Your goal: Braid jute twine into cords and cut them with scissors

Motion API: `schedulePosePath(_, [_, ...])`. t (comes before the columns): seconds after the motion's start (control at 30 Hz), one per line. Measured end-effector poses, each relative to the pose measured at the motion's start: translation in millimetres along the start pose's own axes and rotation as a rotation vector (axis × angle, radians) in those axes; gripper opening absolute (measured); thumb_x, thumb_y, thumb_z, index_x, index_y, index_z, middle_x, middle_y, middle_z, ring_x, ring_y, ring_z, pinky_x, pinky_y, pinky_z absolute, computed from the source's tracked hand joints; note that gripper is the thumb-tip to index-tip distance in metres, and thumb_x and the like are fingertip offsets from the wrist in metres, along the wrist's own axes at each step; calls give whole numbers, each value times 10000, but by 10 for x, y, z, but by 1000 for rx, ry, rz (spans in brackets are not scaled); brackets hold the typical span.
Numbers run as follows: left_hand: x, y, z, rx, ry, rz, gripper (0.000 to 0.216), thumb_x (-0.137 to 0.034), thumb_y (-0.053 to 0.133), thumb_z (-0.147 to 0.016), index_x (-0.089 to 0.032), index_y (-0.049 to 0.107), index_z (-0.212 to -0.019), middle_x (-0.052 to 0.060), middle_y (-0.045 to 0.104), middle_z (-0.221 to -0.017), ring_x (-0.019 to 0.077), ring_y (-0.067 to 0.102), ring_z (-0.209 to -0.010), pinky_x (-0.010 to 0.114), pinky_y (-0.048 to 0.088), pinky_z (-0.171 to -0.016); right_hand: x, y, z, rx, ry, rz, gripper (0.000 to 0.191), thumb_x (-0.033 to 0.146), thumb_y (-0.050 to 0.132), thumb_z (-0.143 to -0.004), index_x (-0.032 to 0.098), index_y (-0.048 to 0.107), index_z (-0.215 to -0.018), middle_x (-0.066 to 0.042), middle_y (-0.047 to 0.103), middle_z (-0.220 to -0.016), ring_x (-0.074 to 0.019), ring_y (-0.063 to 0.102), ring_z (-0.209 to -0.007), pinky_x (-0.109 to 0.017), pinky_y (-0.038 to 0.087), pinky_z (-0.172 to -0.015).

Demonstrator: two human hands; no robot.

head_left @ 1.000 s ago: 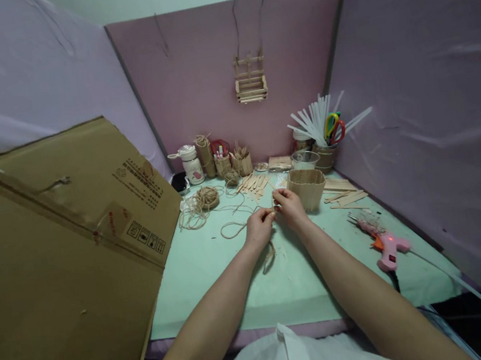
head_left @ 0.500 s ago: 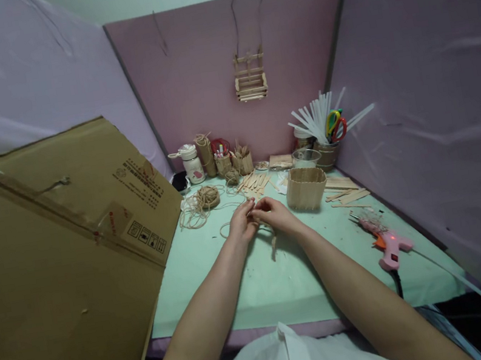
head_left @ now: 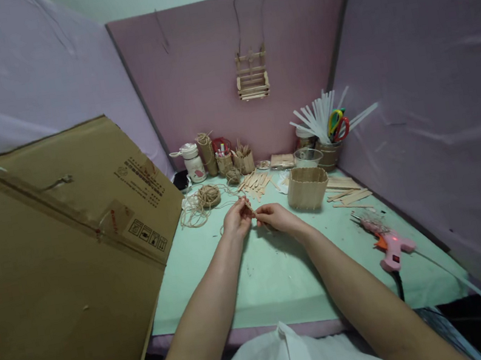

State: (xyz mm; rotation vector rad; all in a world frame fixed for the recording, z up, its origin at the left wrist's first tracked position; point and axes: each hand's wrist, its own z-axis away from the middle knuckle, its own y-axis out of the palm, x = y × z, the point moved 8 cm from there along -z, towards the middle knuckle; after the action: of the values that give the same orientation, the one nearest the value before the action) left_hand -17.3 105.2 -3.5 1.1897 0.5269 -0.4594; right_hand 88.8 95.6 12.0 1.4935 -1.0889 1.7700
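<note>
Tan, fibrous cord (head_left: 251,209) spans the short gap between the two hands, near the centre of the frame. The left hand (head_left: 238,220) grips its upper part, fingers curled in; the right hand (head_left: 277,217) pinches its lower part between thumb and fingertips. Both are raised a little over a pale green cloth (head_left: 283,296), which fills the lower middle.

Just right of centre, beyond the right hand, stands a wooden basket (head_left: 308,188), upright, its top open. Left of centre lies a twine ball (head_left: 210,195) with loose loops spilling to its left. Flat sticks (head_left: 256,183) are fanned out above the hands, and more sticks (head_left: 350,197) lie right of the basket.

Farther back, a white bottle (head_left: 194,166), a pen cup (head_left: 225,163) and a stick cup (head_left: 244,161) stand left of centre. Right of centre, a pot (head_left: 329,156) holds white rods (head_left: 317,121) and scissors (head_left: 340,126).

At the lower right rests a pink glue gun (head_left: 393,249), its red light lit. Cardboard (head_left: 52,267) covers the lower left, and a small wooden rack (head_left: 252,76) hangs at upper centre against the pink wall (head_left: 195,77).
</note>
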Motion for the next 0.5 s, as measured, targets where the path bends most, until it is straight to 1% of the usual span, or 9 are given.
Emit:
schedulePosePath(0.03, [-30, -15, -6, -6, 8, 4, 73, -45, 628, -738, -107, 620, -775, 11, 613, -655, 54, 565, -565, 139, 420, -499, -13, 17, 20, 43, 27, -22, 247, 389, 574, -774, 156, 595, -693, 59, 450, -434, -45, 284, -347, -195, 181, -358])
schedulePosePath(0.1, [-86, -40, -14, -13, 17, 3, 71, -48, 628, -743, -107, 619, -781, 12, 613, -660, 43, 560, -551, 109, 382, -439, -23, 65, 69, 142, 70, -57, 248, 393, 625, -742, 145, 620, -733, 32, 544, -502, -35, 312, -352, -187, 196, -346])
schedulePosePath(0.17, [-132, -59, -15, -22, 13, -4, 65, -50, 623, -750, -103, 619, -787, 21, 617, -674, 39, 570, -559, 86, 337, -385, -18, 119, 125, 241, 100, -83, 262, 388, 667, -708, 138, 638, -781, -7, 631, -614, -38, 391, -389, -175, 264, -361])
schedulePosePath(0.2, [-154, -67, -13, -31, 14, -1, 59, -47, 617, -756, -99, 618, -786, 27, 619, -680, 42, 581, -573, 77, 337, -377, -14, 147, 153, 287, 114, -93, 274, 386, 681, -694, 134, 643, -795, -25, 656, -660, -46, 441, -424, -172, 312, -386])
schedulePosePath(0.27, [-202, -86, -6, -63, 27, 25, 62, -29, 595, -769, -89, 612, -773, 37, 620, -684, 55, 607, -613, 68, 396, -414, -15, 208, 210, 382, 144, -96, 295, 381, 705, -668, 125, 648, -804, -53, 684, -725, -71, 529, -505, -180, 399, -457])
schedulePosePath(0.33, [-240, -103, 4, -99, 50, 56, 89, -4, 567, -781, -80, 604, -756, 44, 621, -680, 67, 625, -646, 77, 472, -497, -34, 263, 263, 471, 177, -74, 314, 381, 723, -644, 117, 647, -798, -67, 695, -745, -90, 571, -547, -196, 443, -508])
schedulePosePath(0.4, [-247, -100, 9, -106, 60, 54, 113, 11, 545, -789, -76, 601, -744, 49, 624, -674, 75, 634, -661, 95, 512, -558, -59, 296, 304, 536, 207, -38, 331, 387, 733, -629, 113, 646, -793, -67, 695, -730, -94, 579, -539, -209, 459, -526])
schedulePosePath(0.5, [-237, -70, 10, -77, 87, 0, 122, 7, 541, -792, -80, 607, -736, 44, 626, -659, 78, 635, -660, 118, 534, -600, -80, 308, 336, 575, 225, 16, 346, 400, 737, -623, 107, 650, -784, -65, 692, -719, -98, 584, -542, -213, 465, -536])
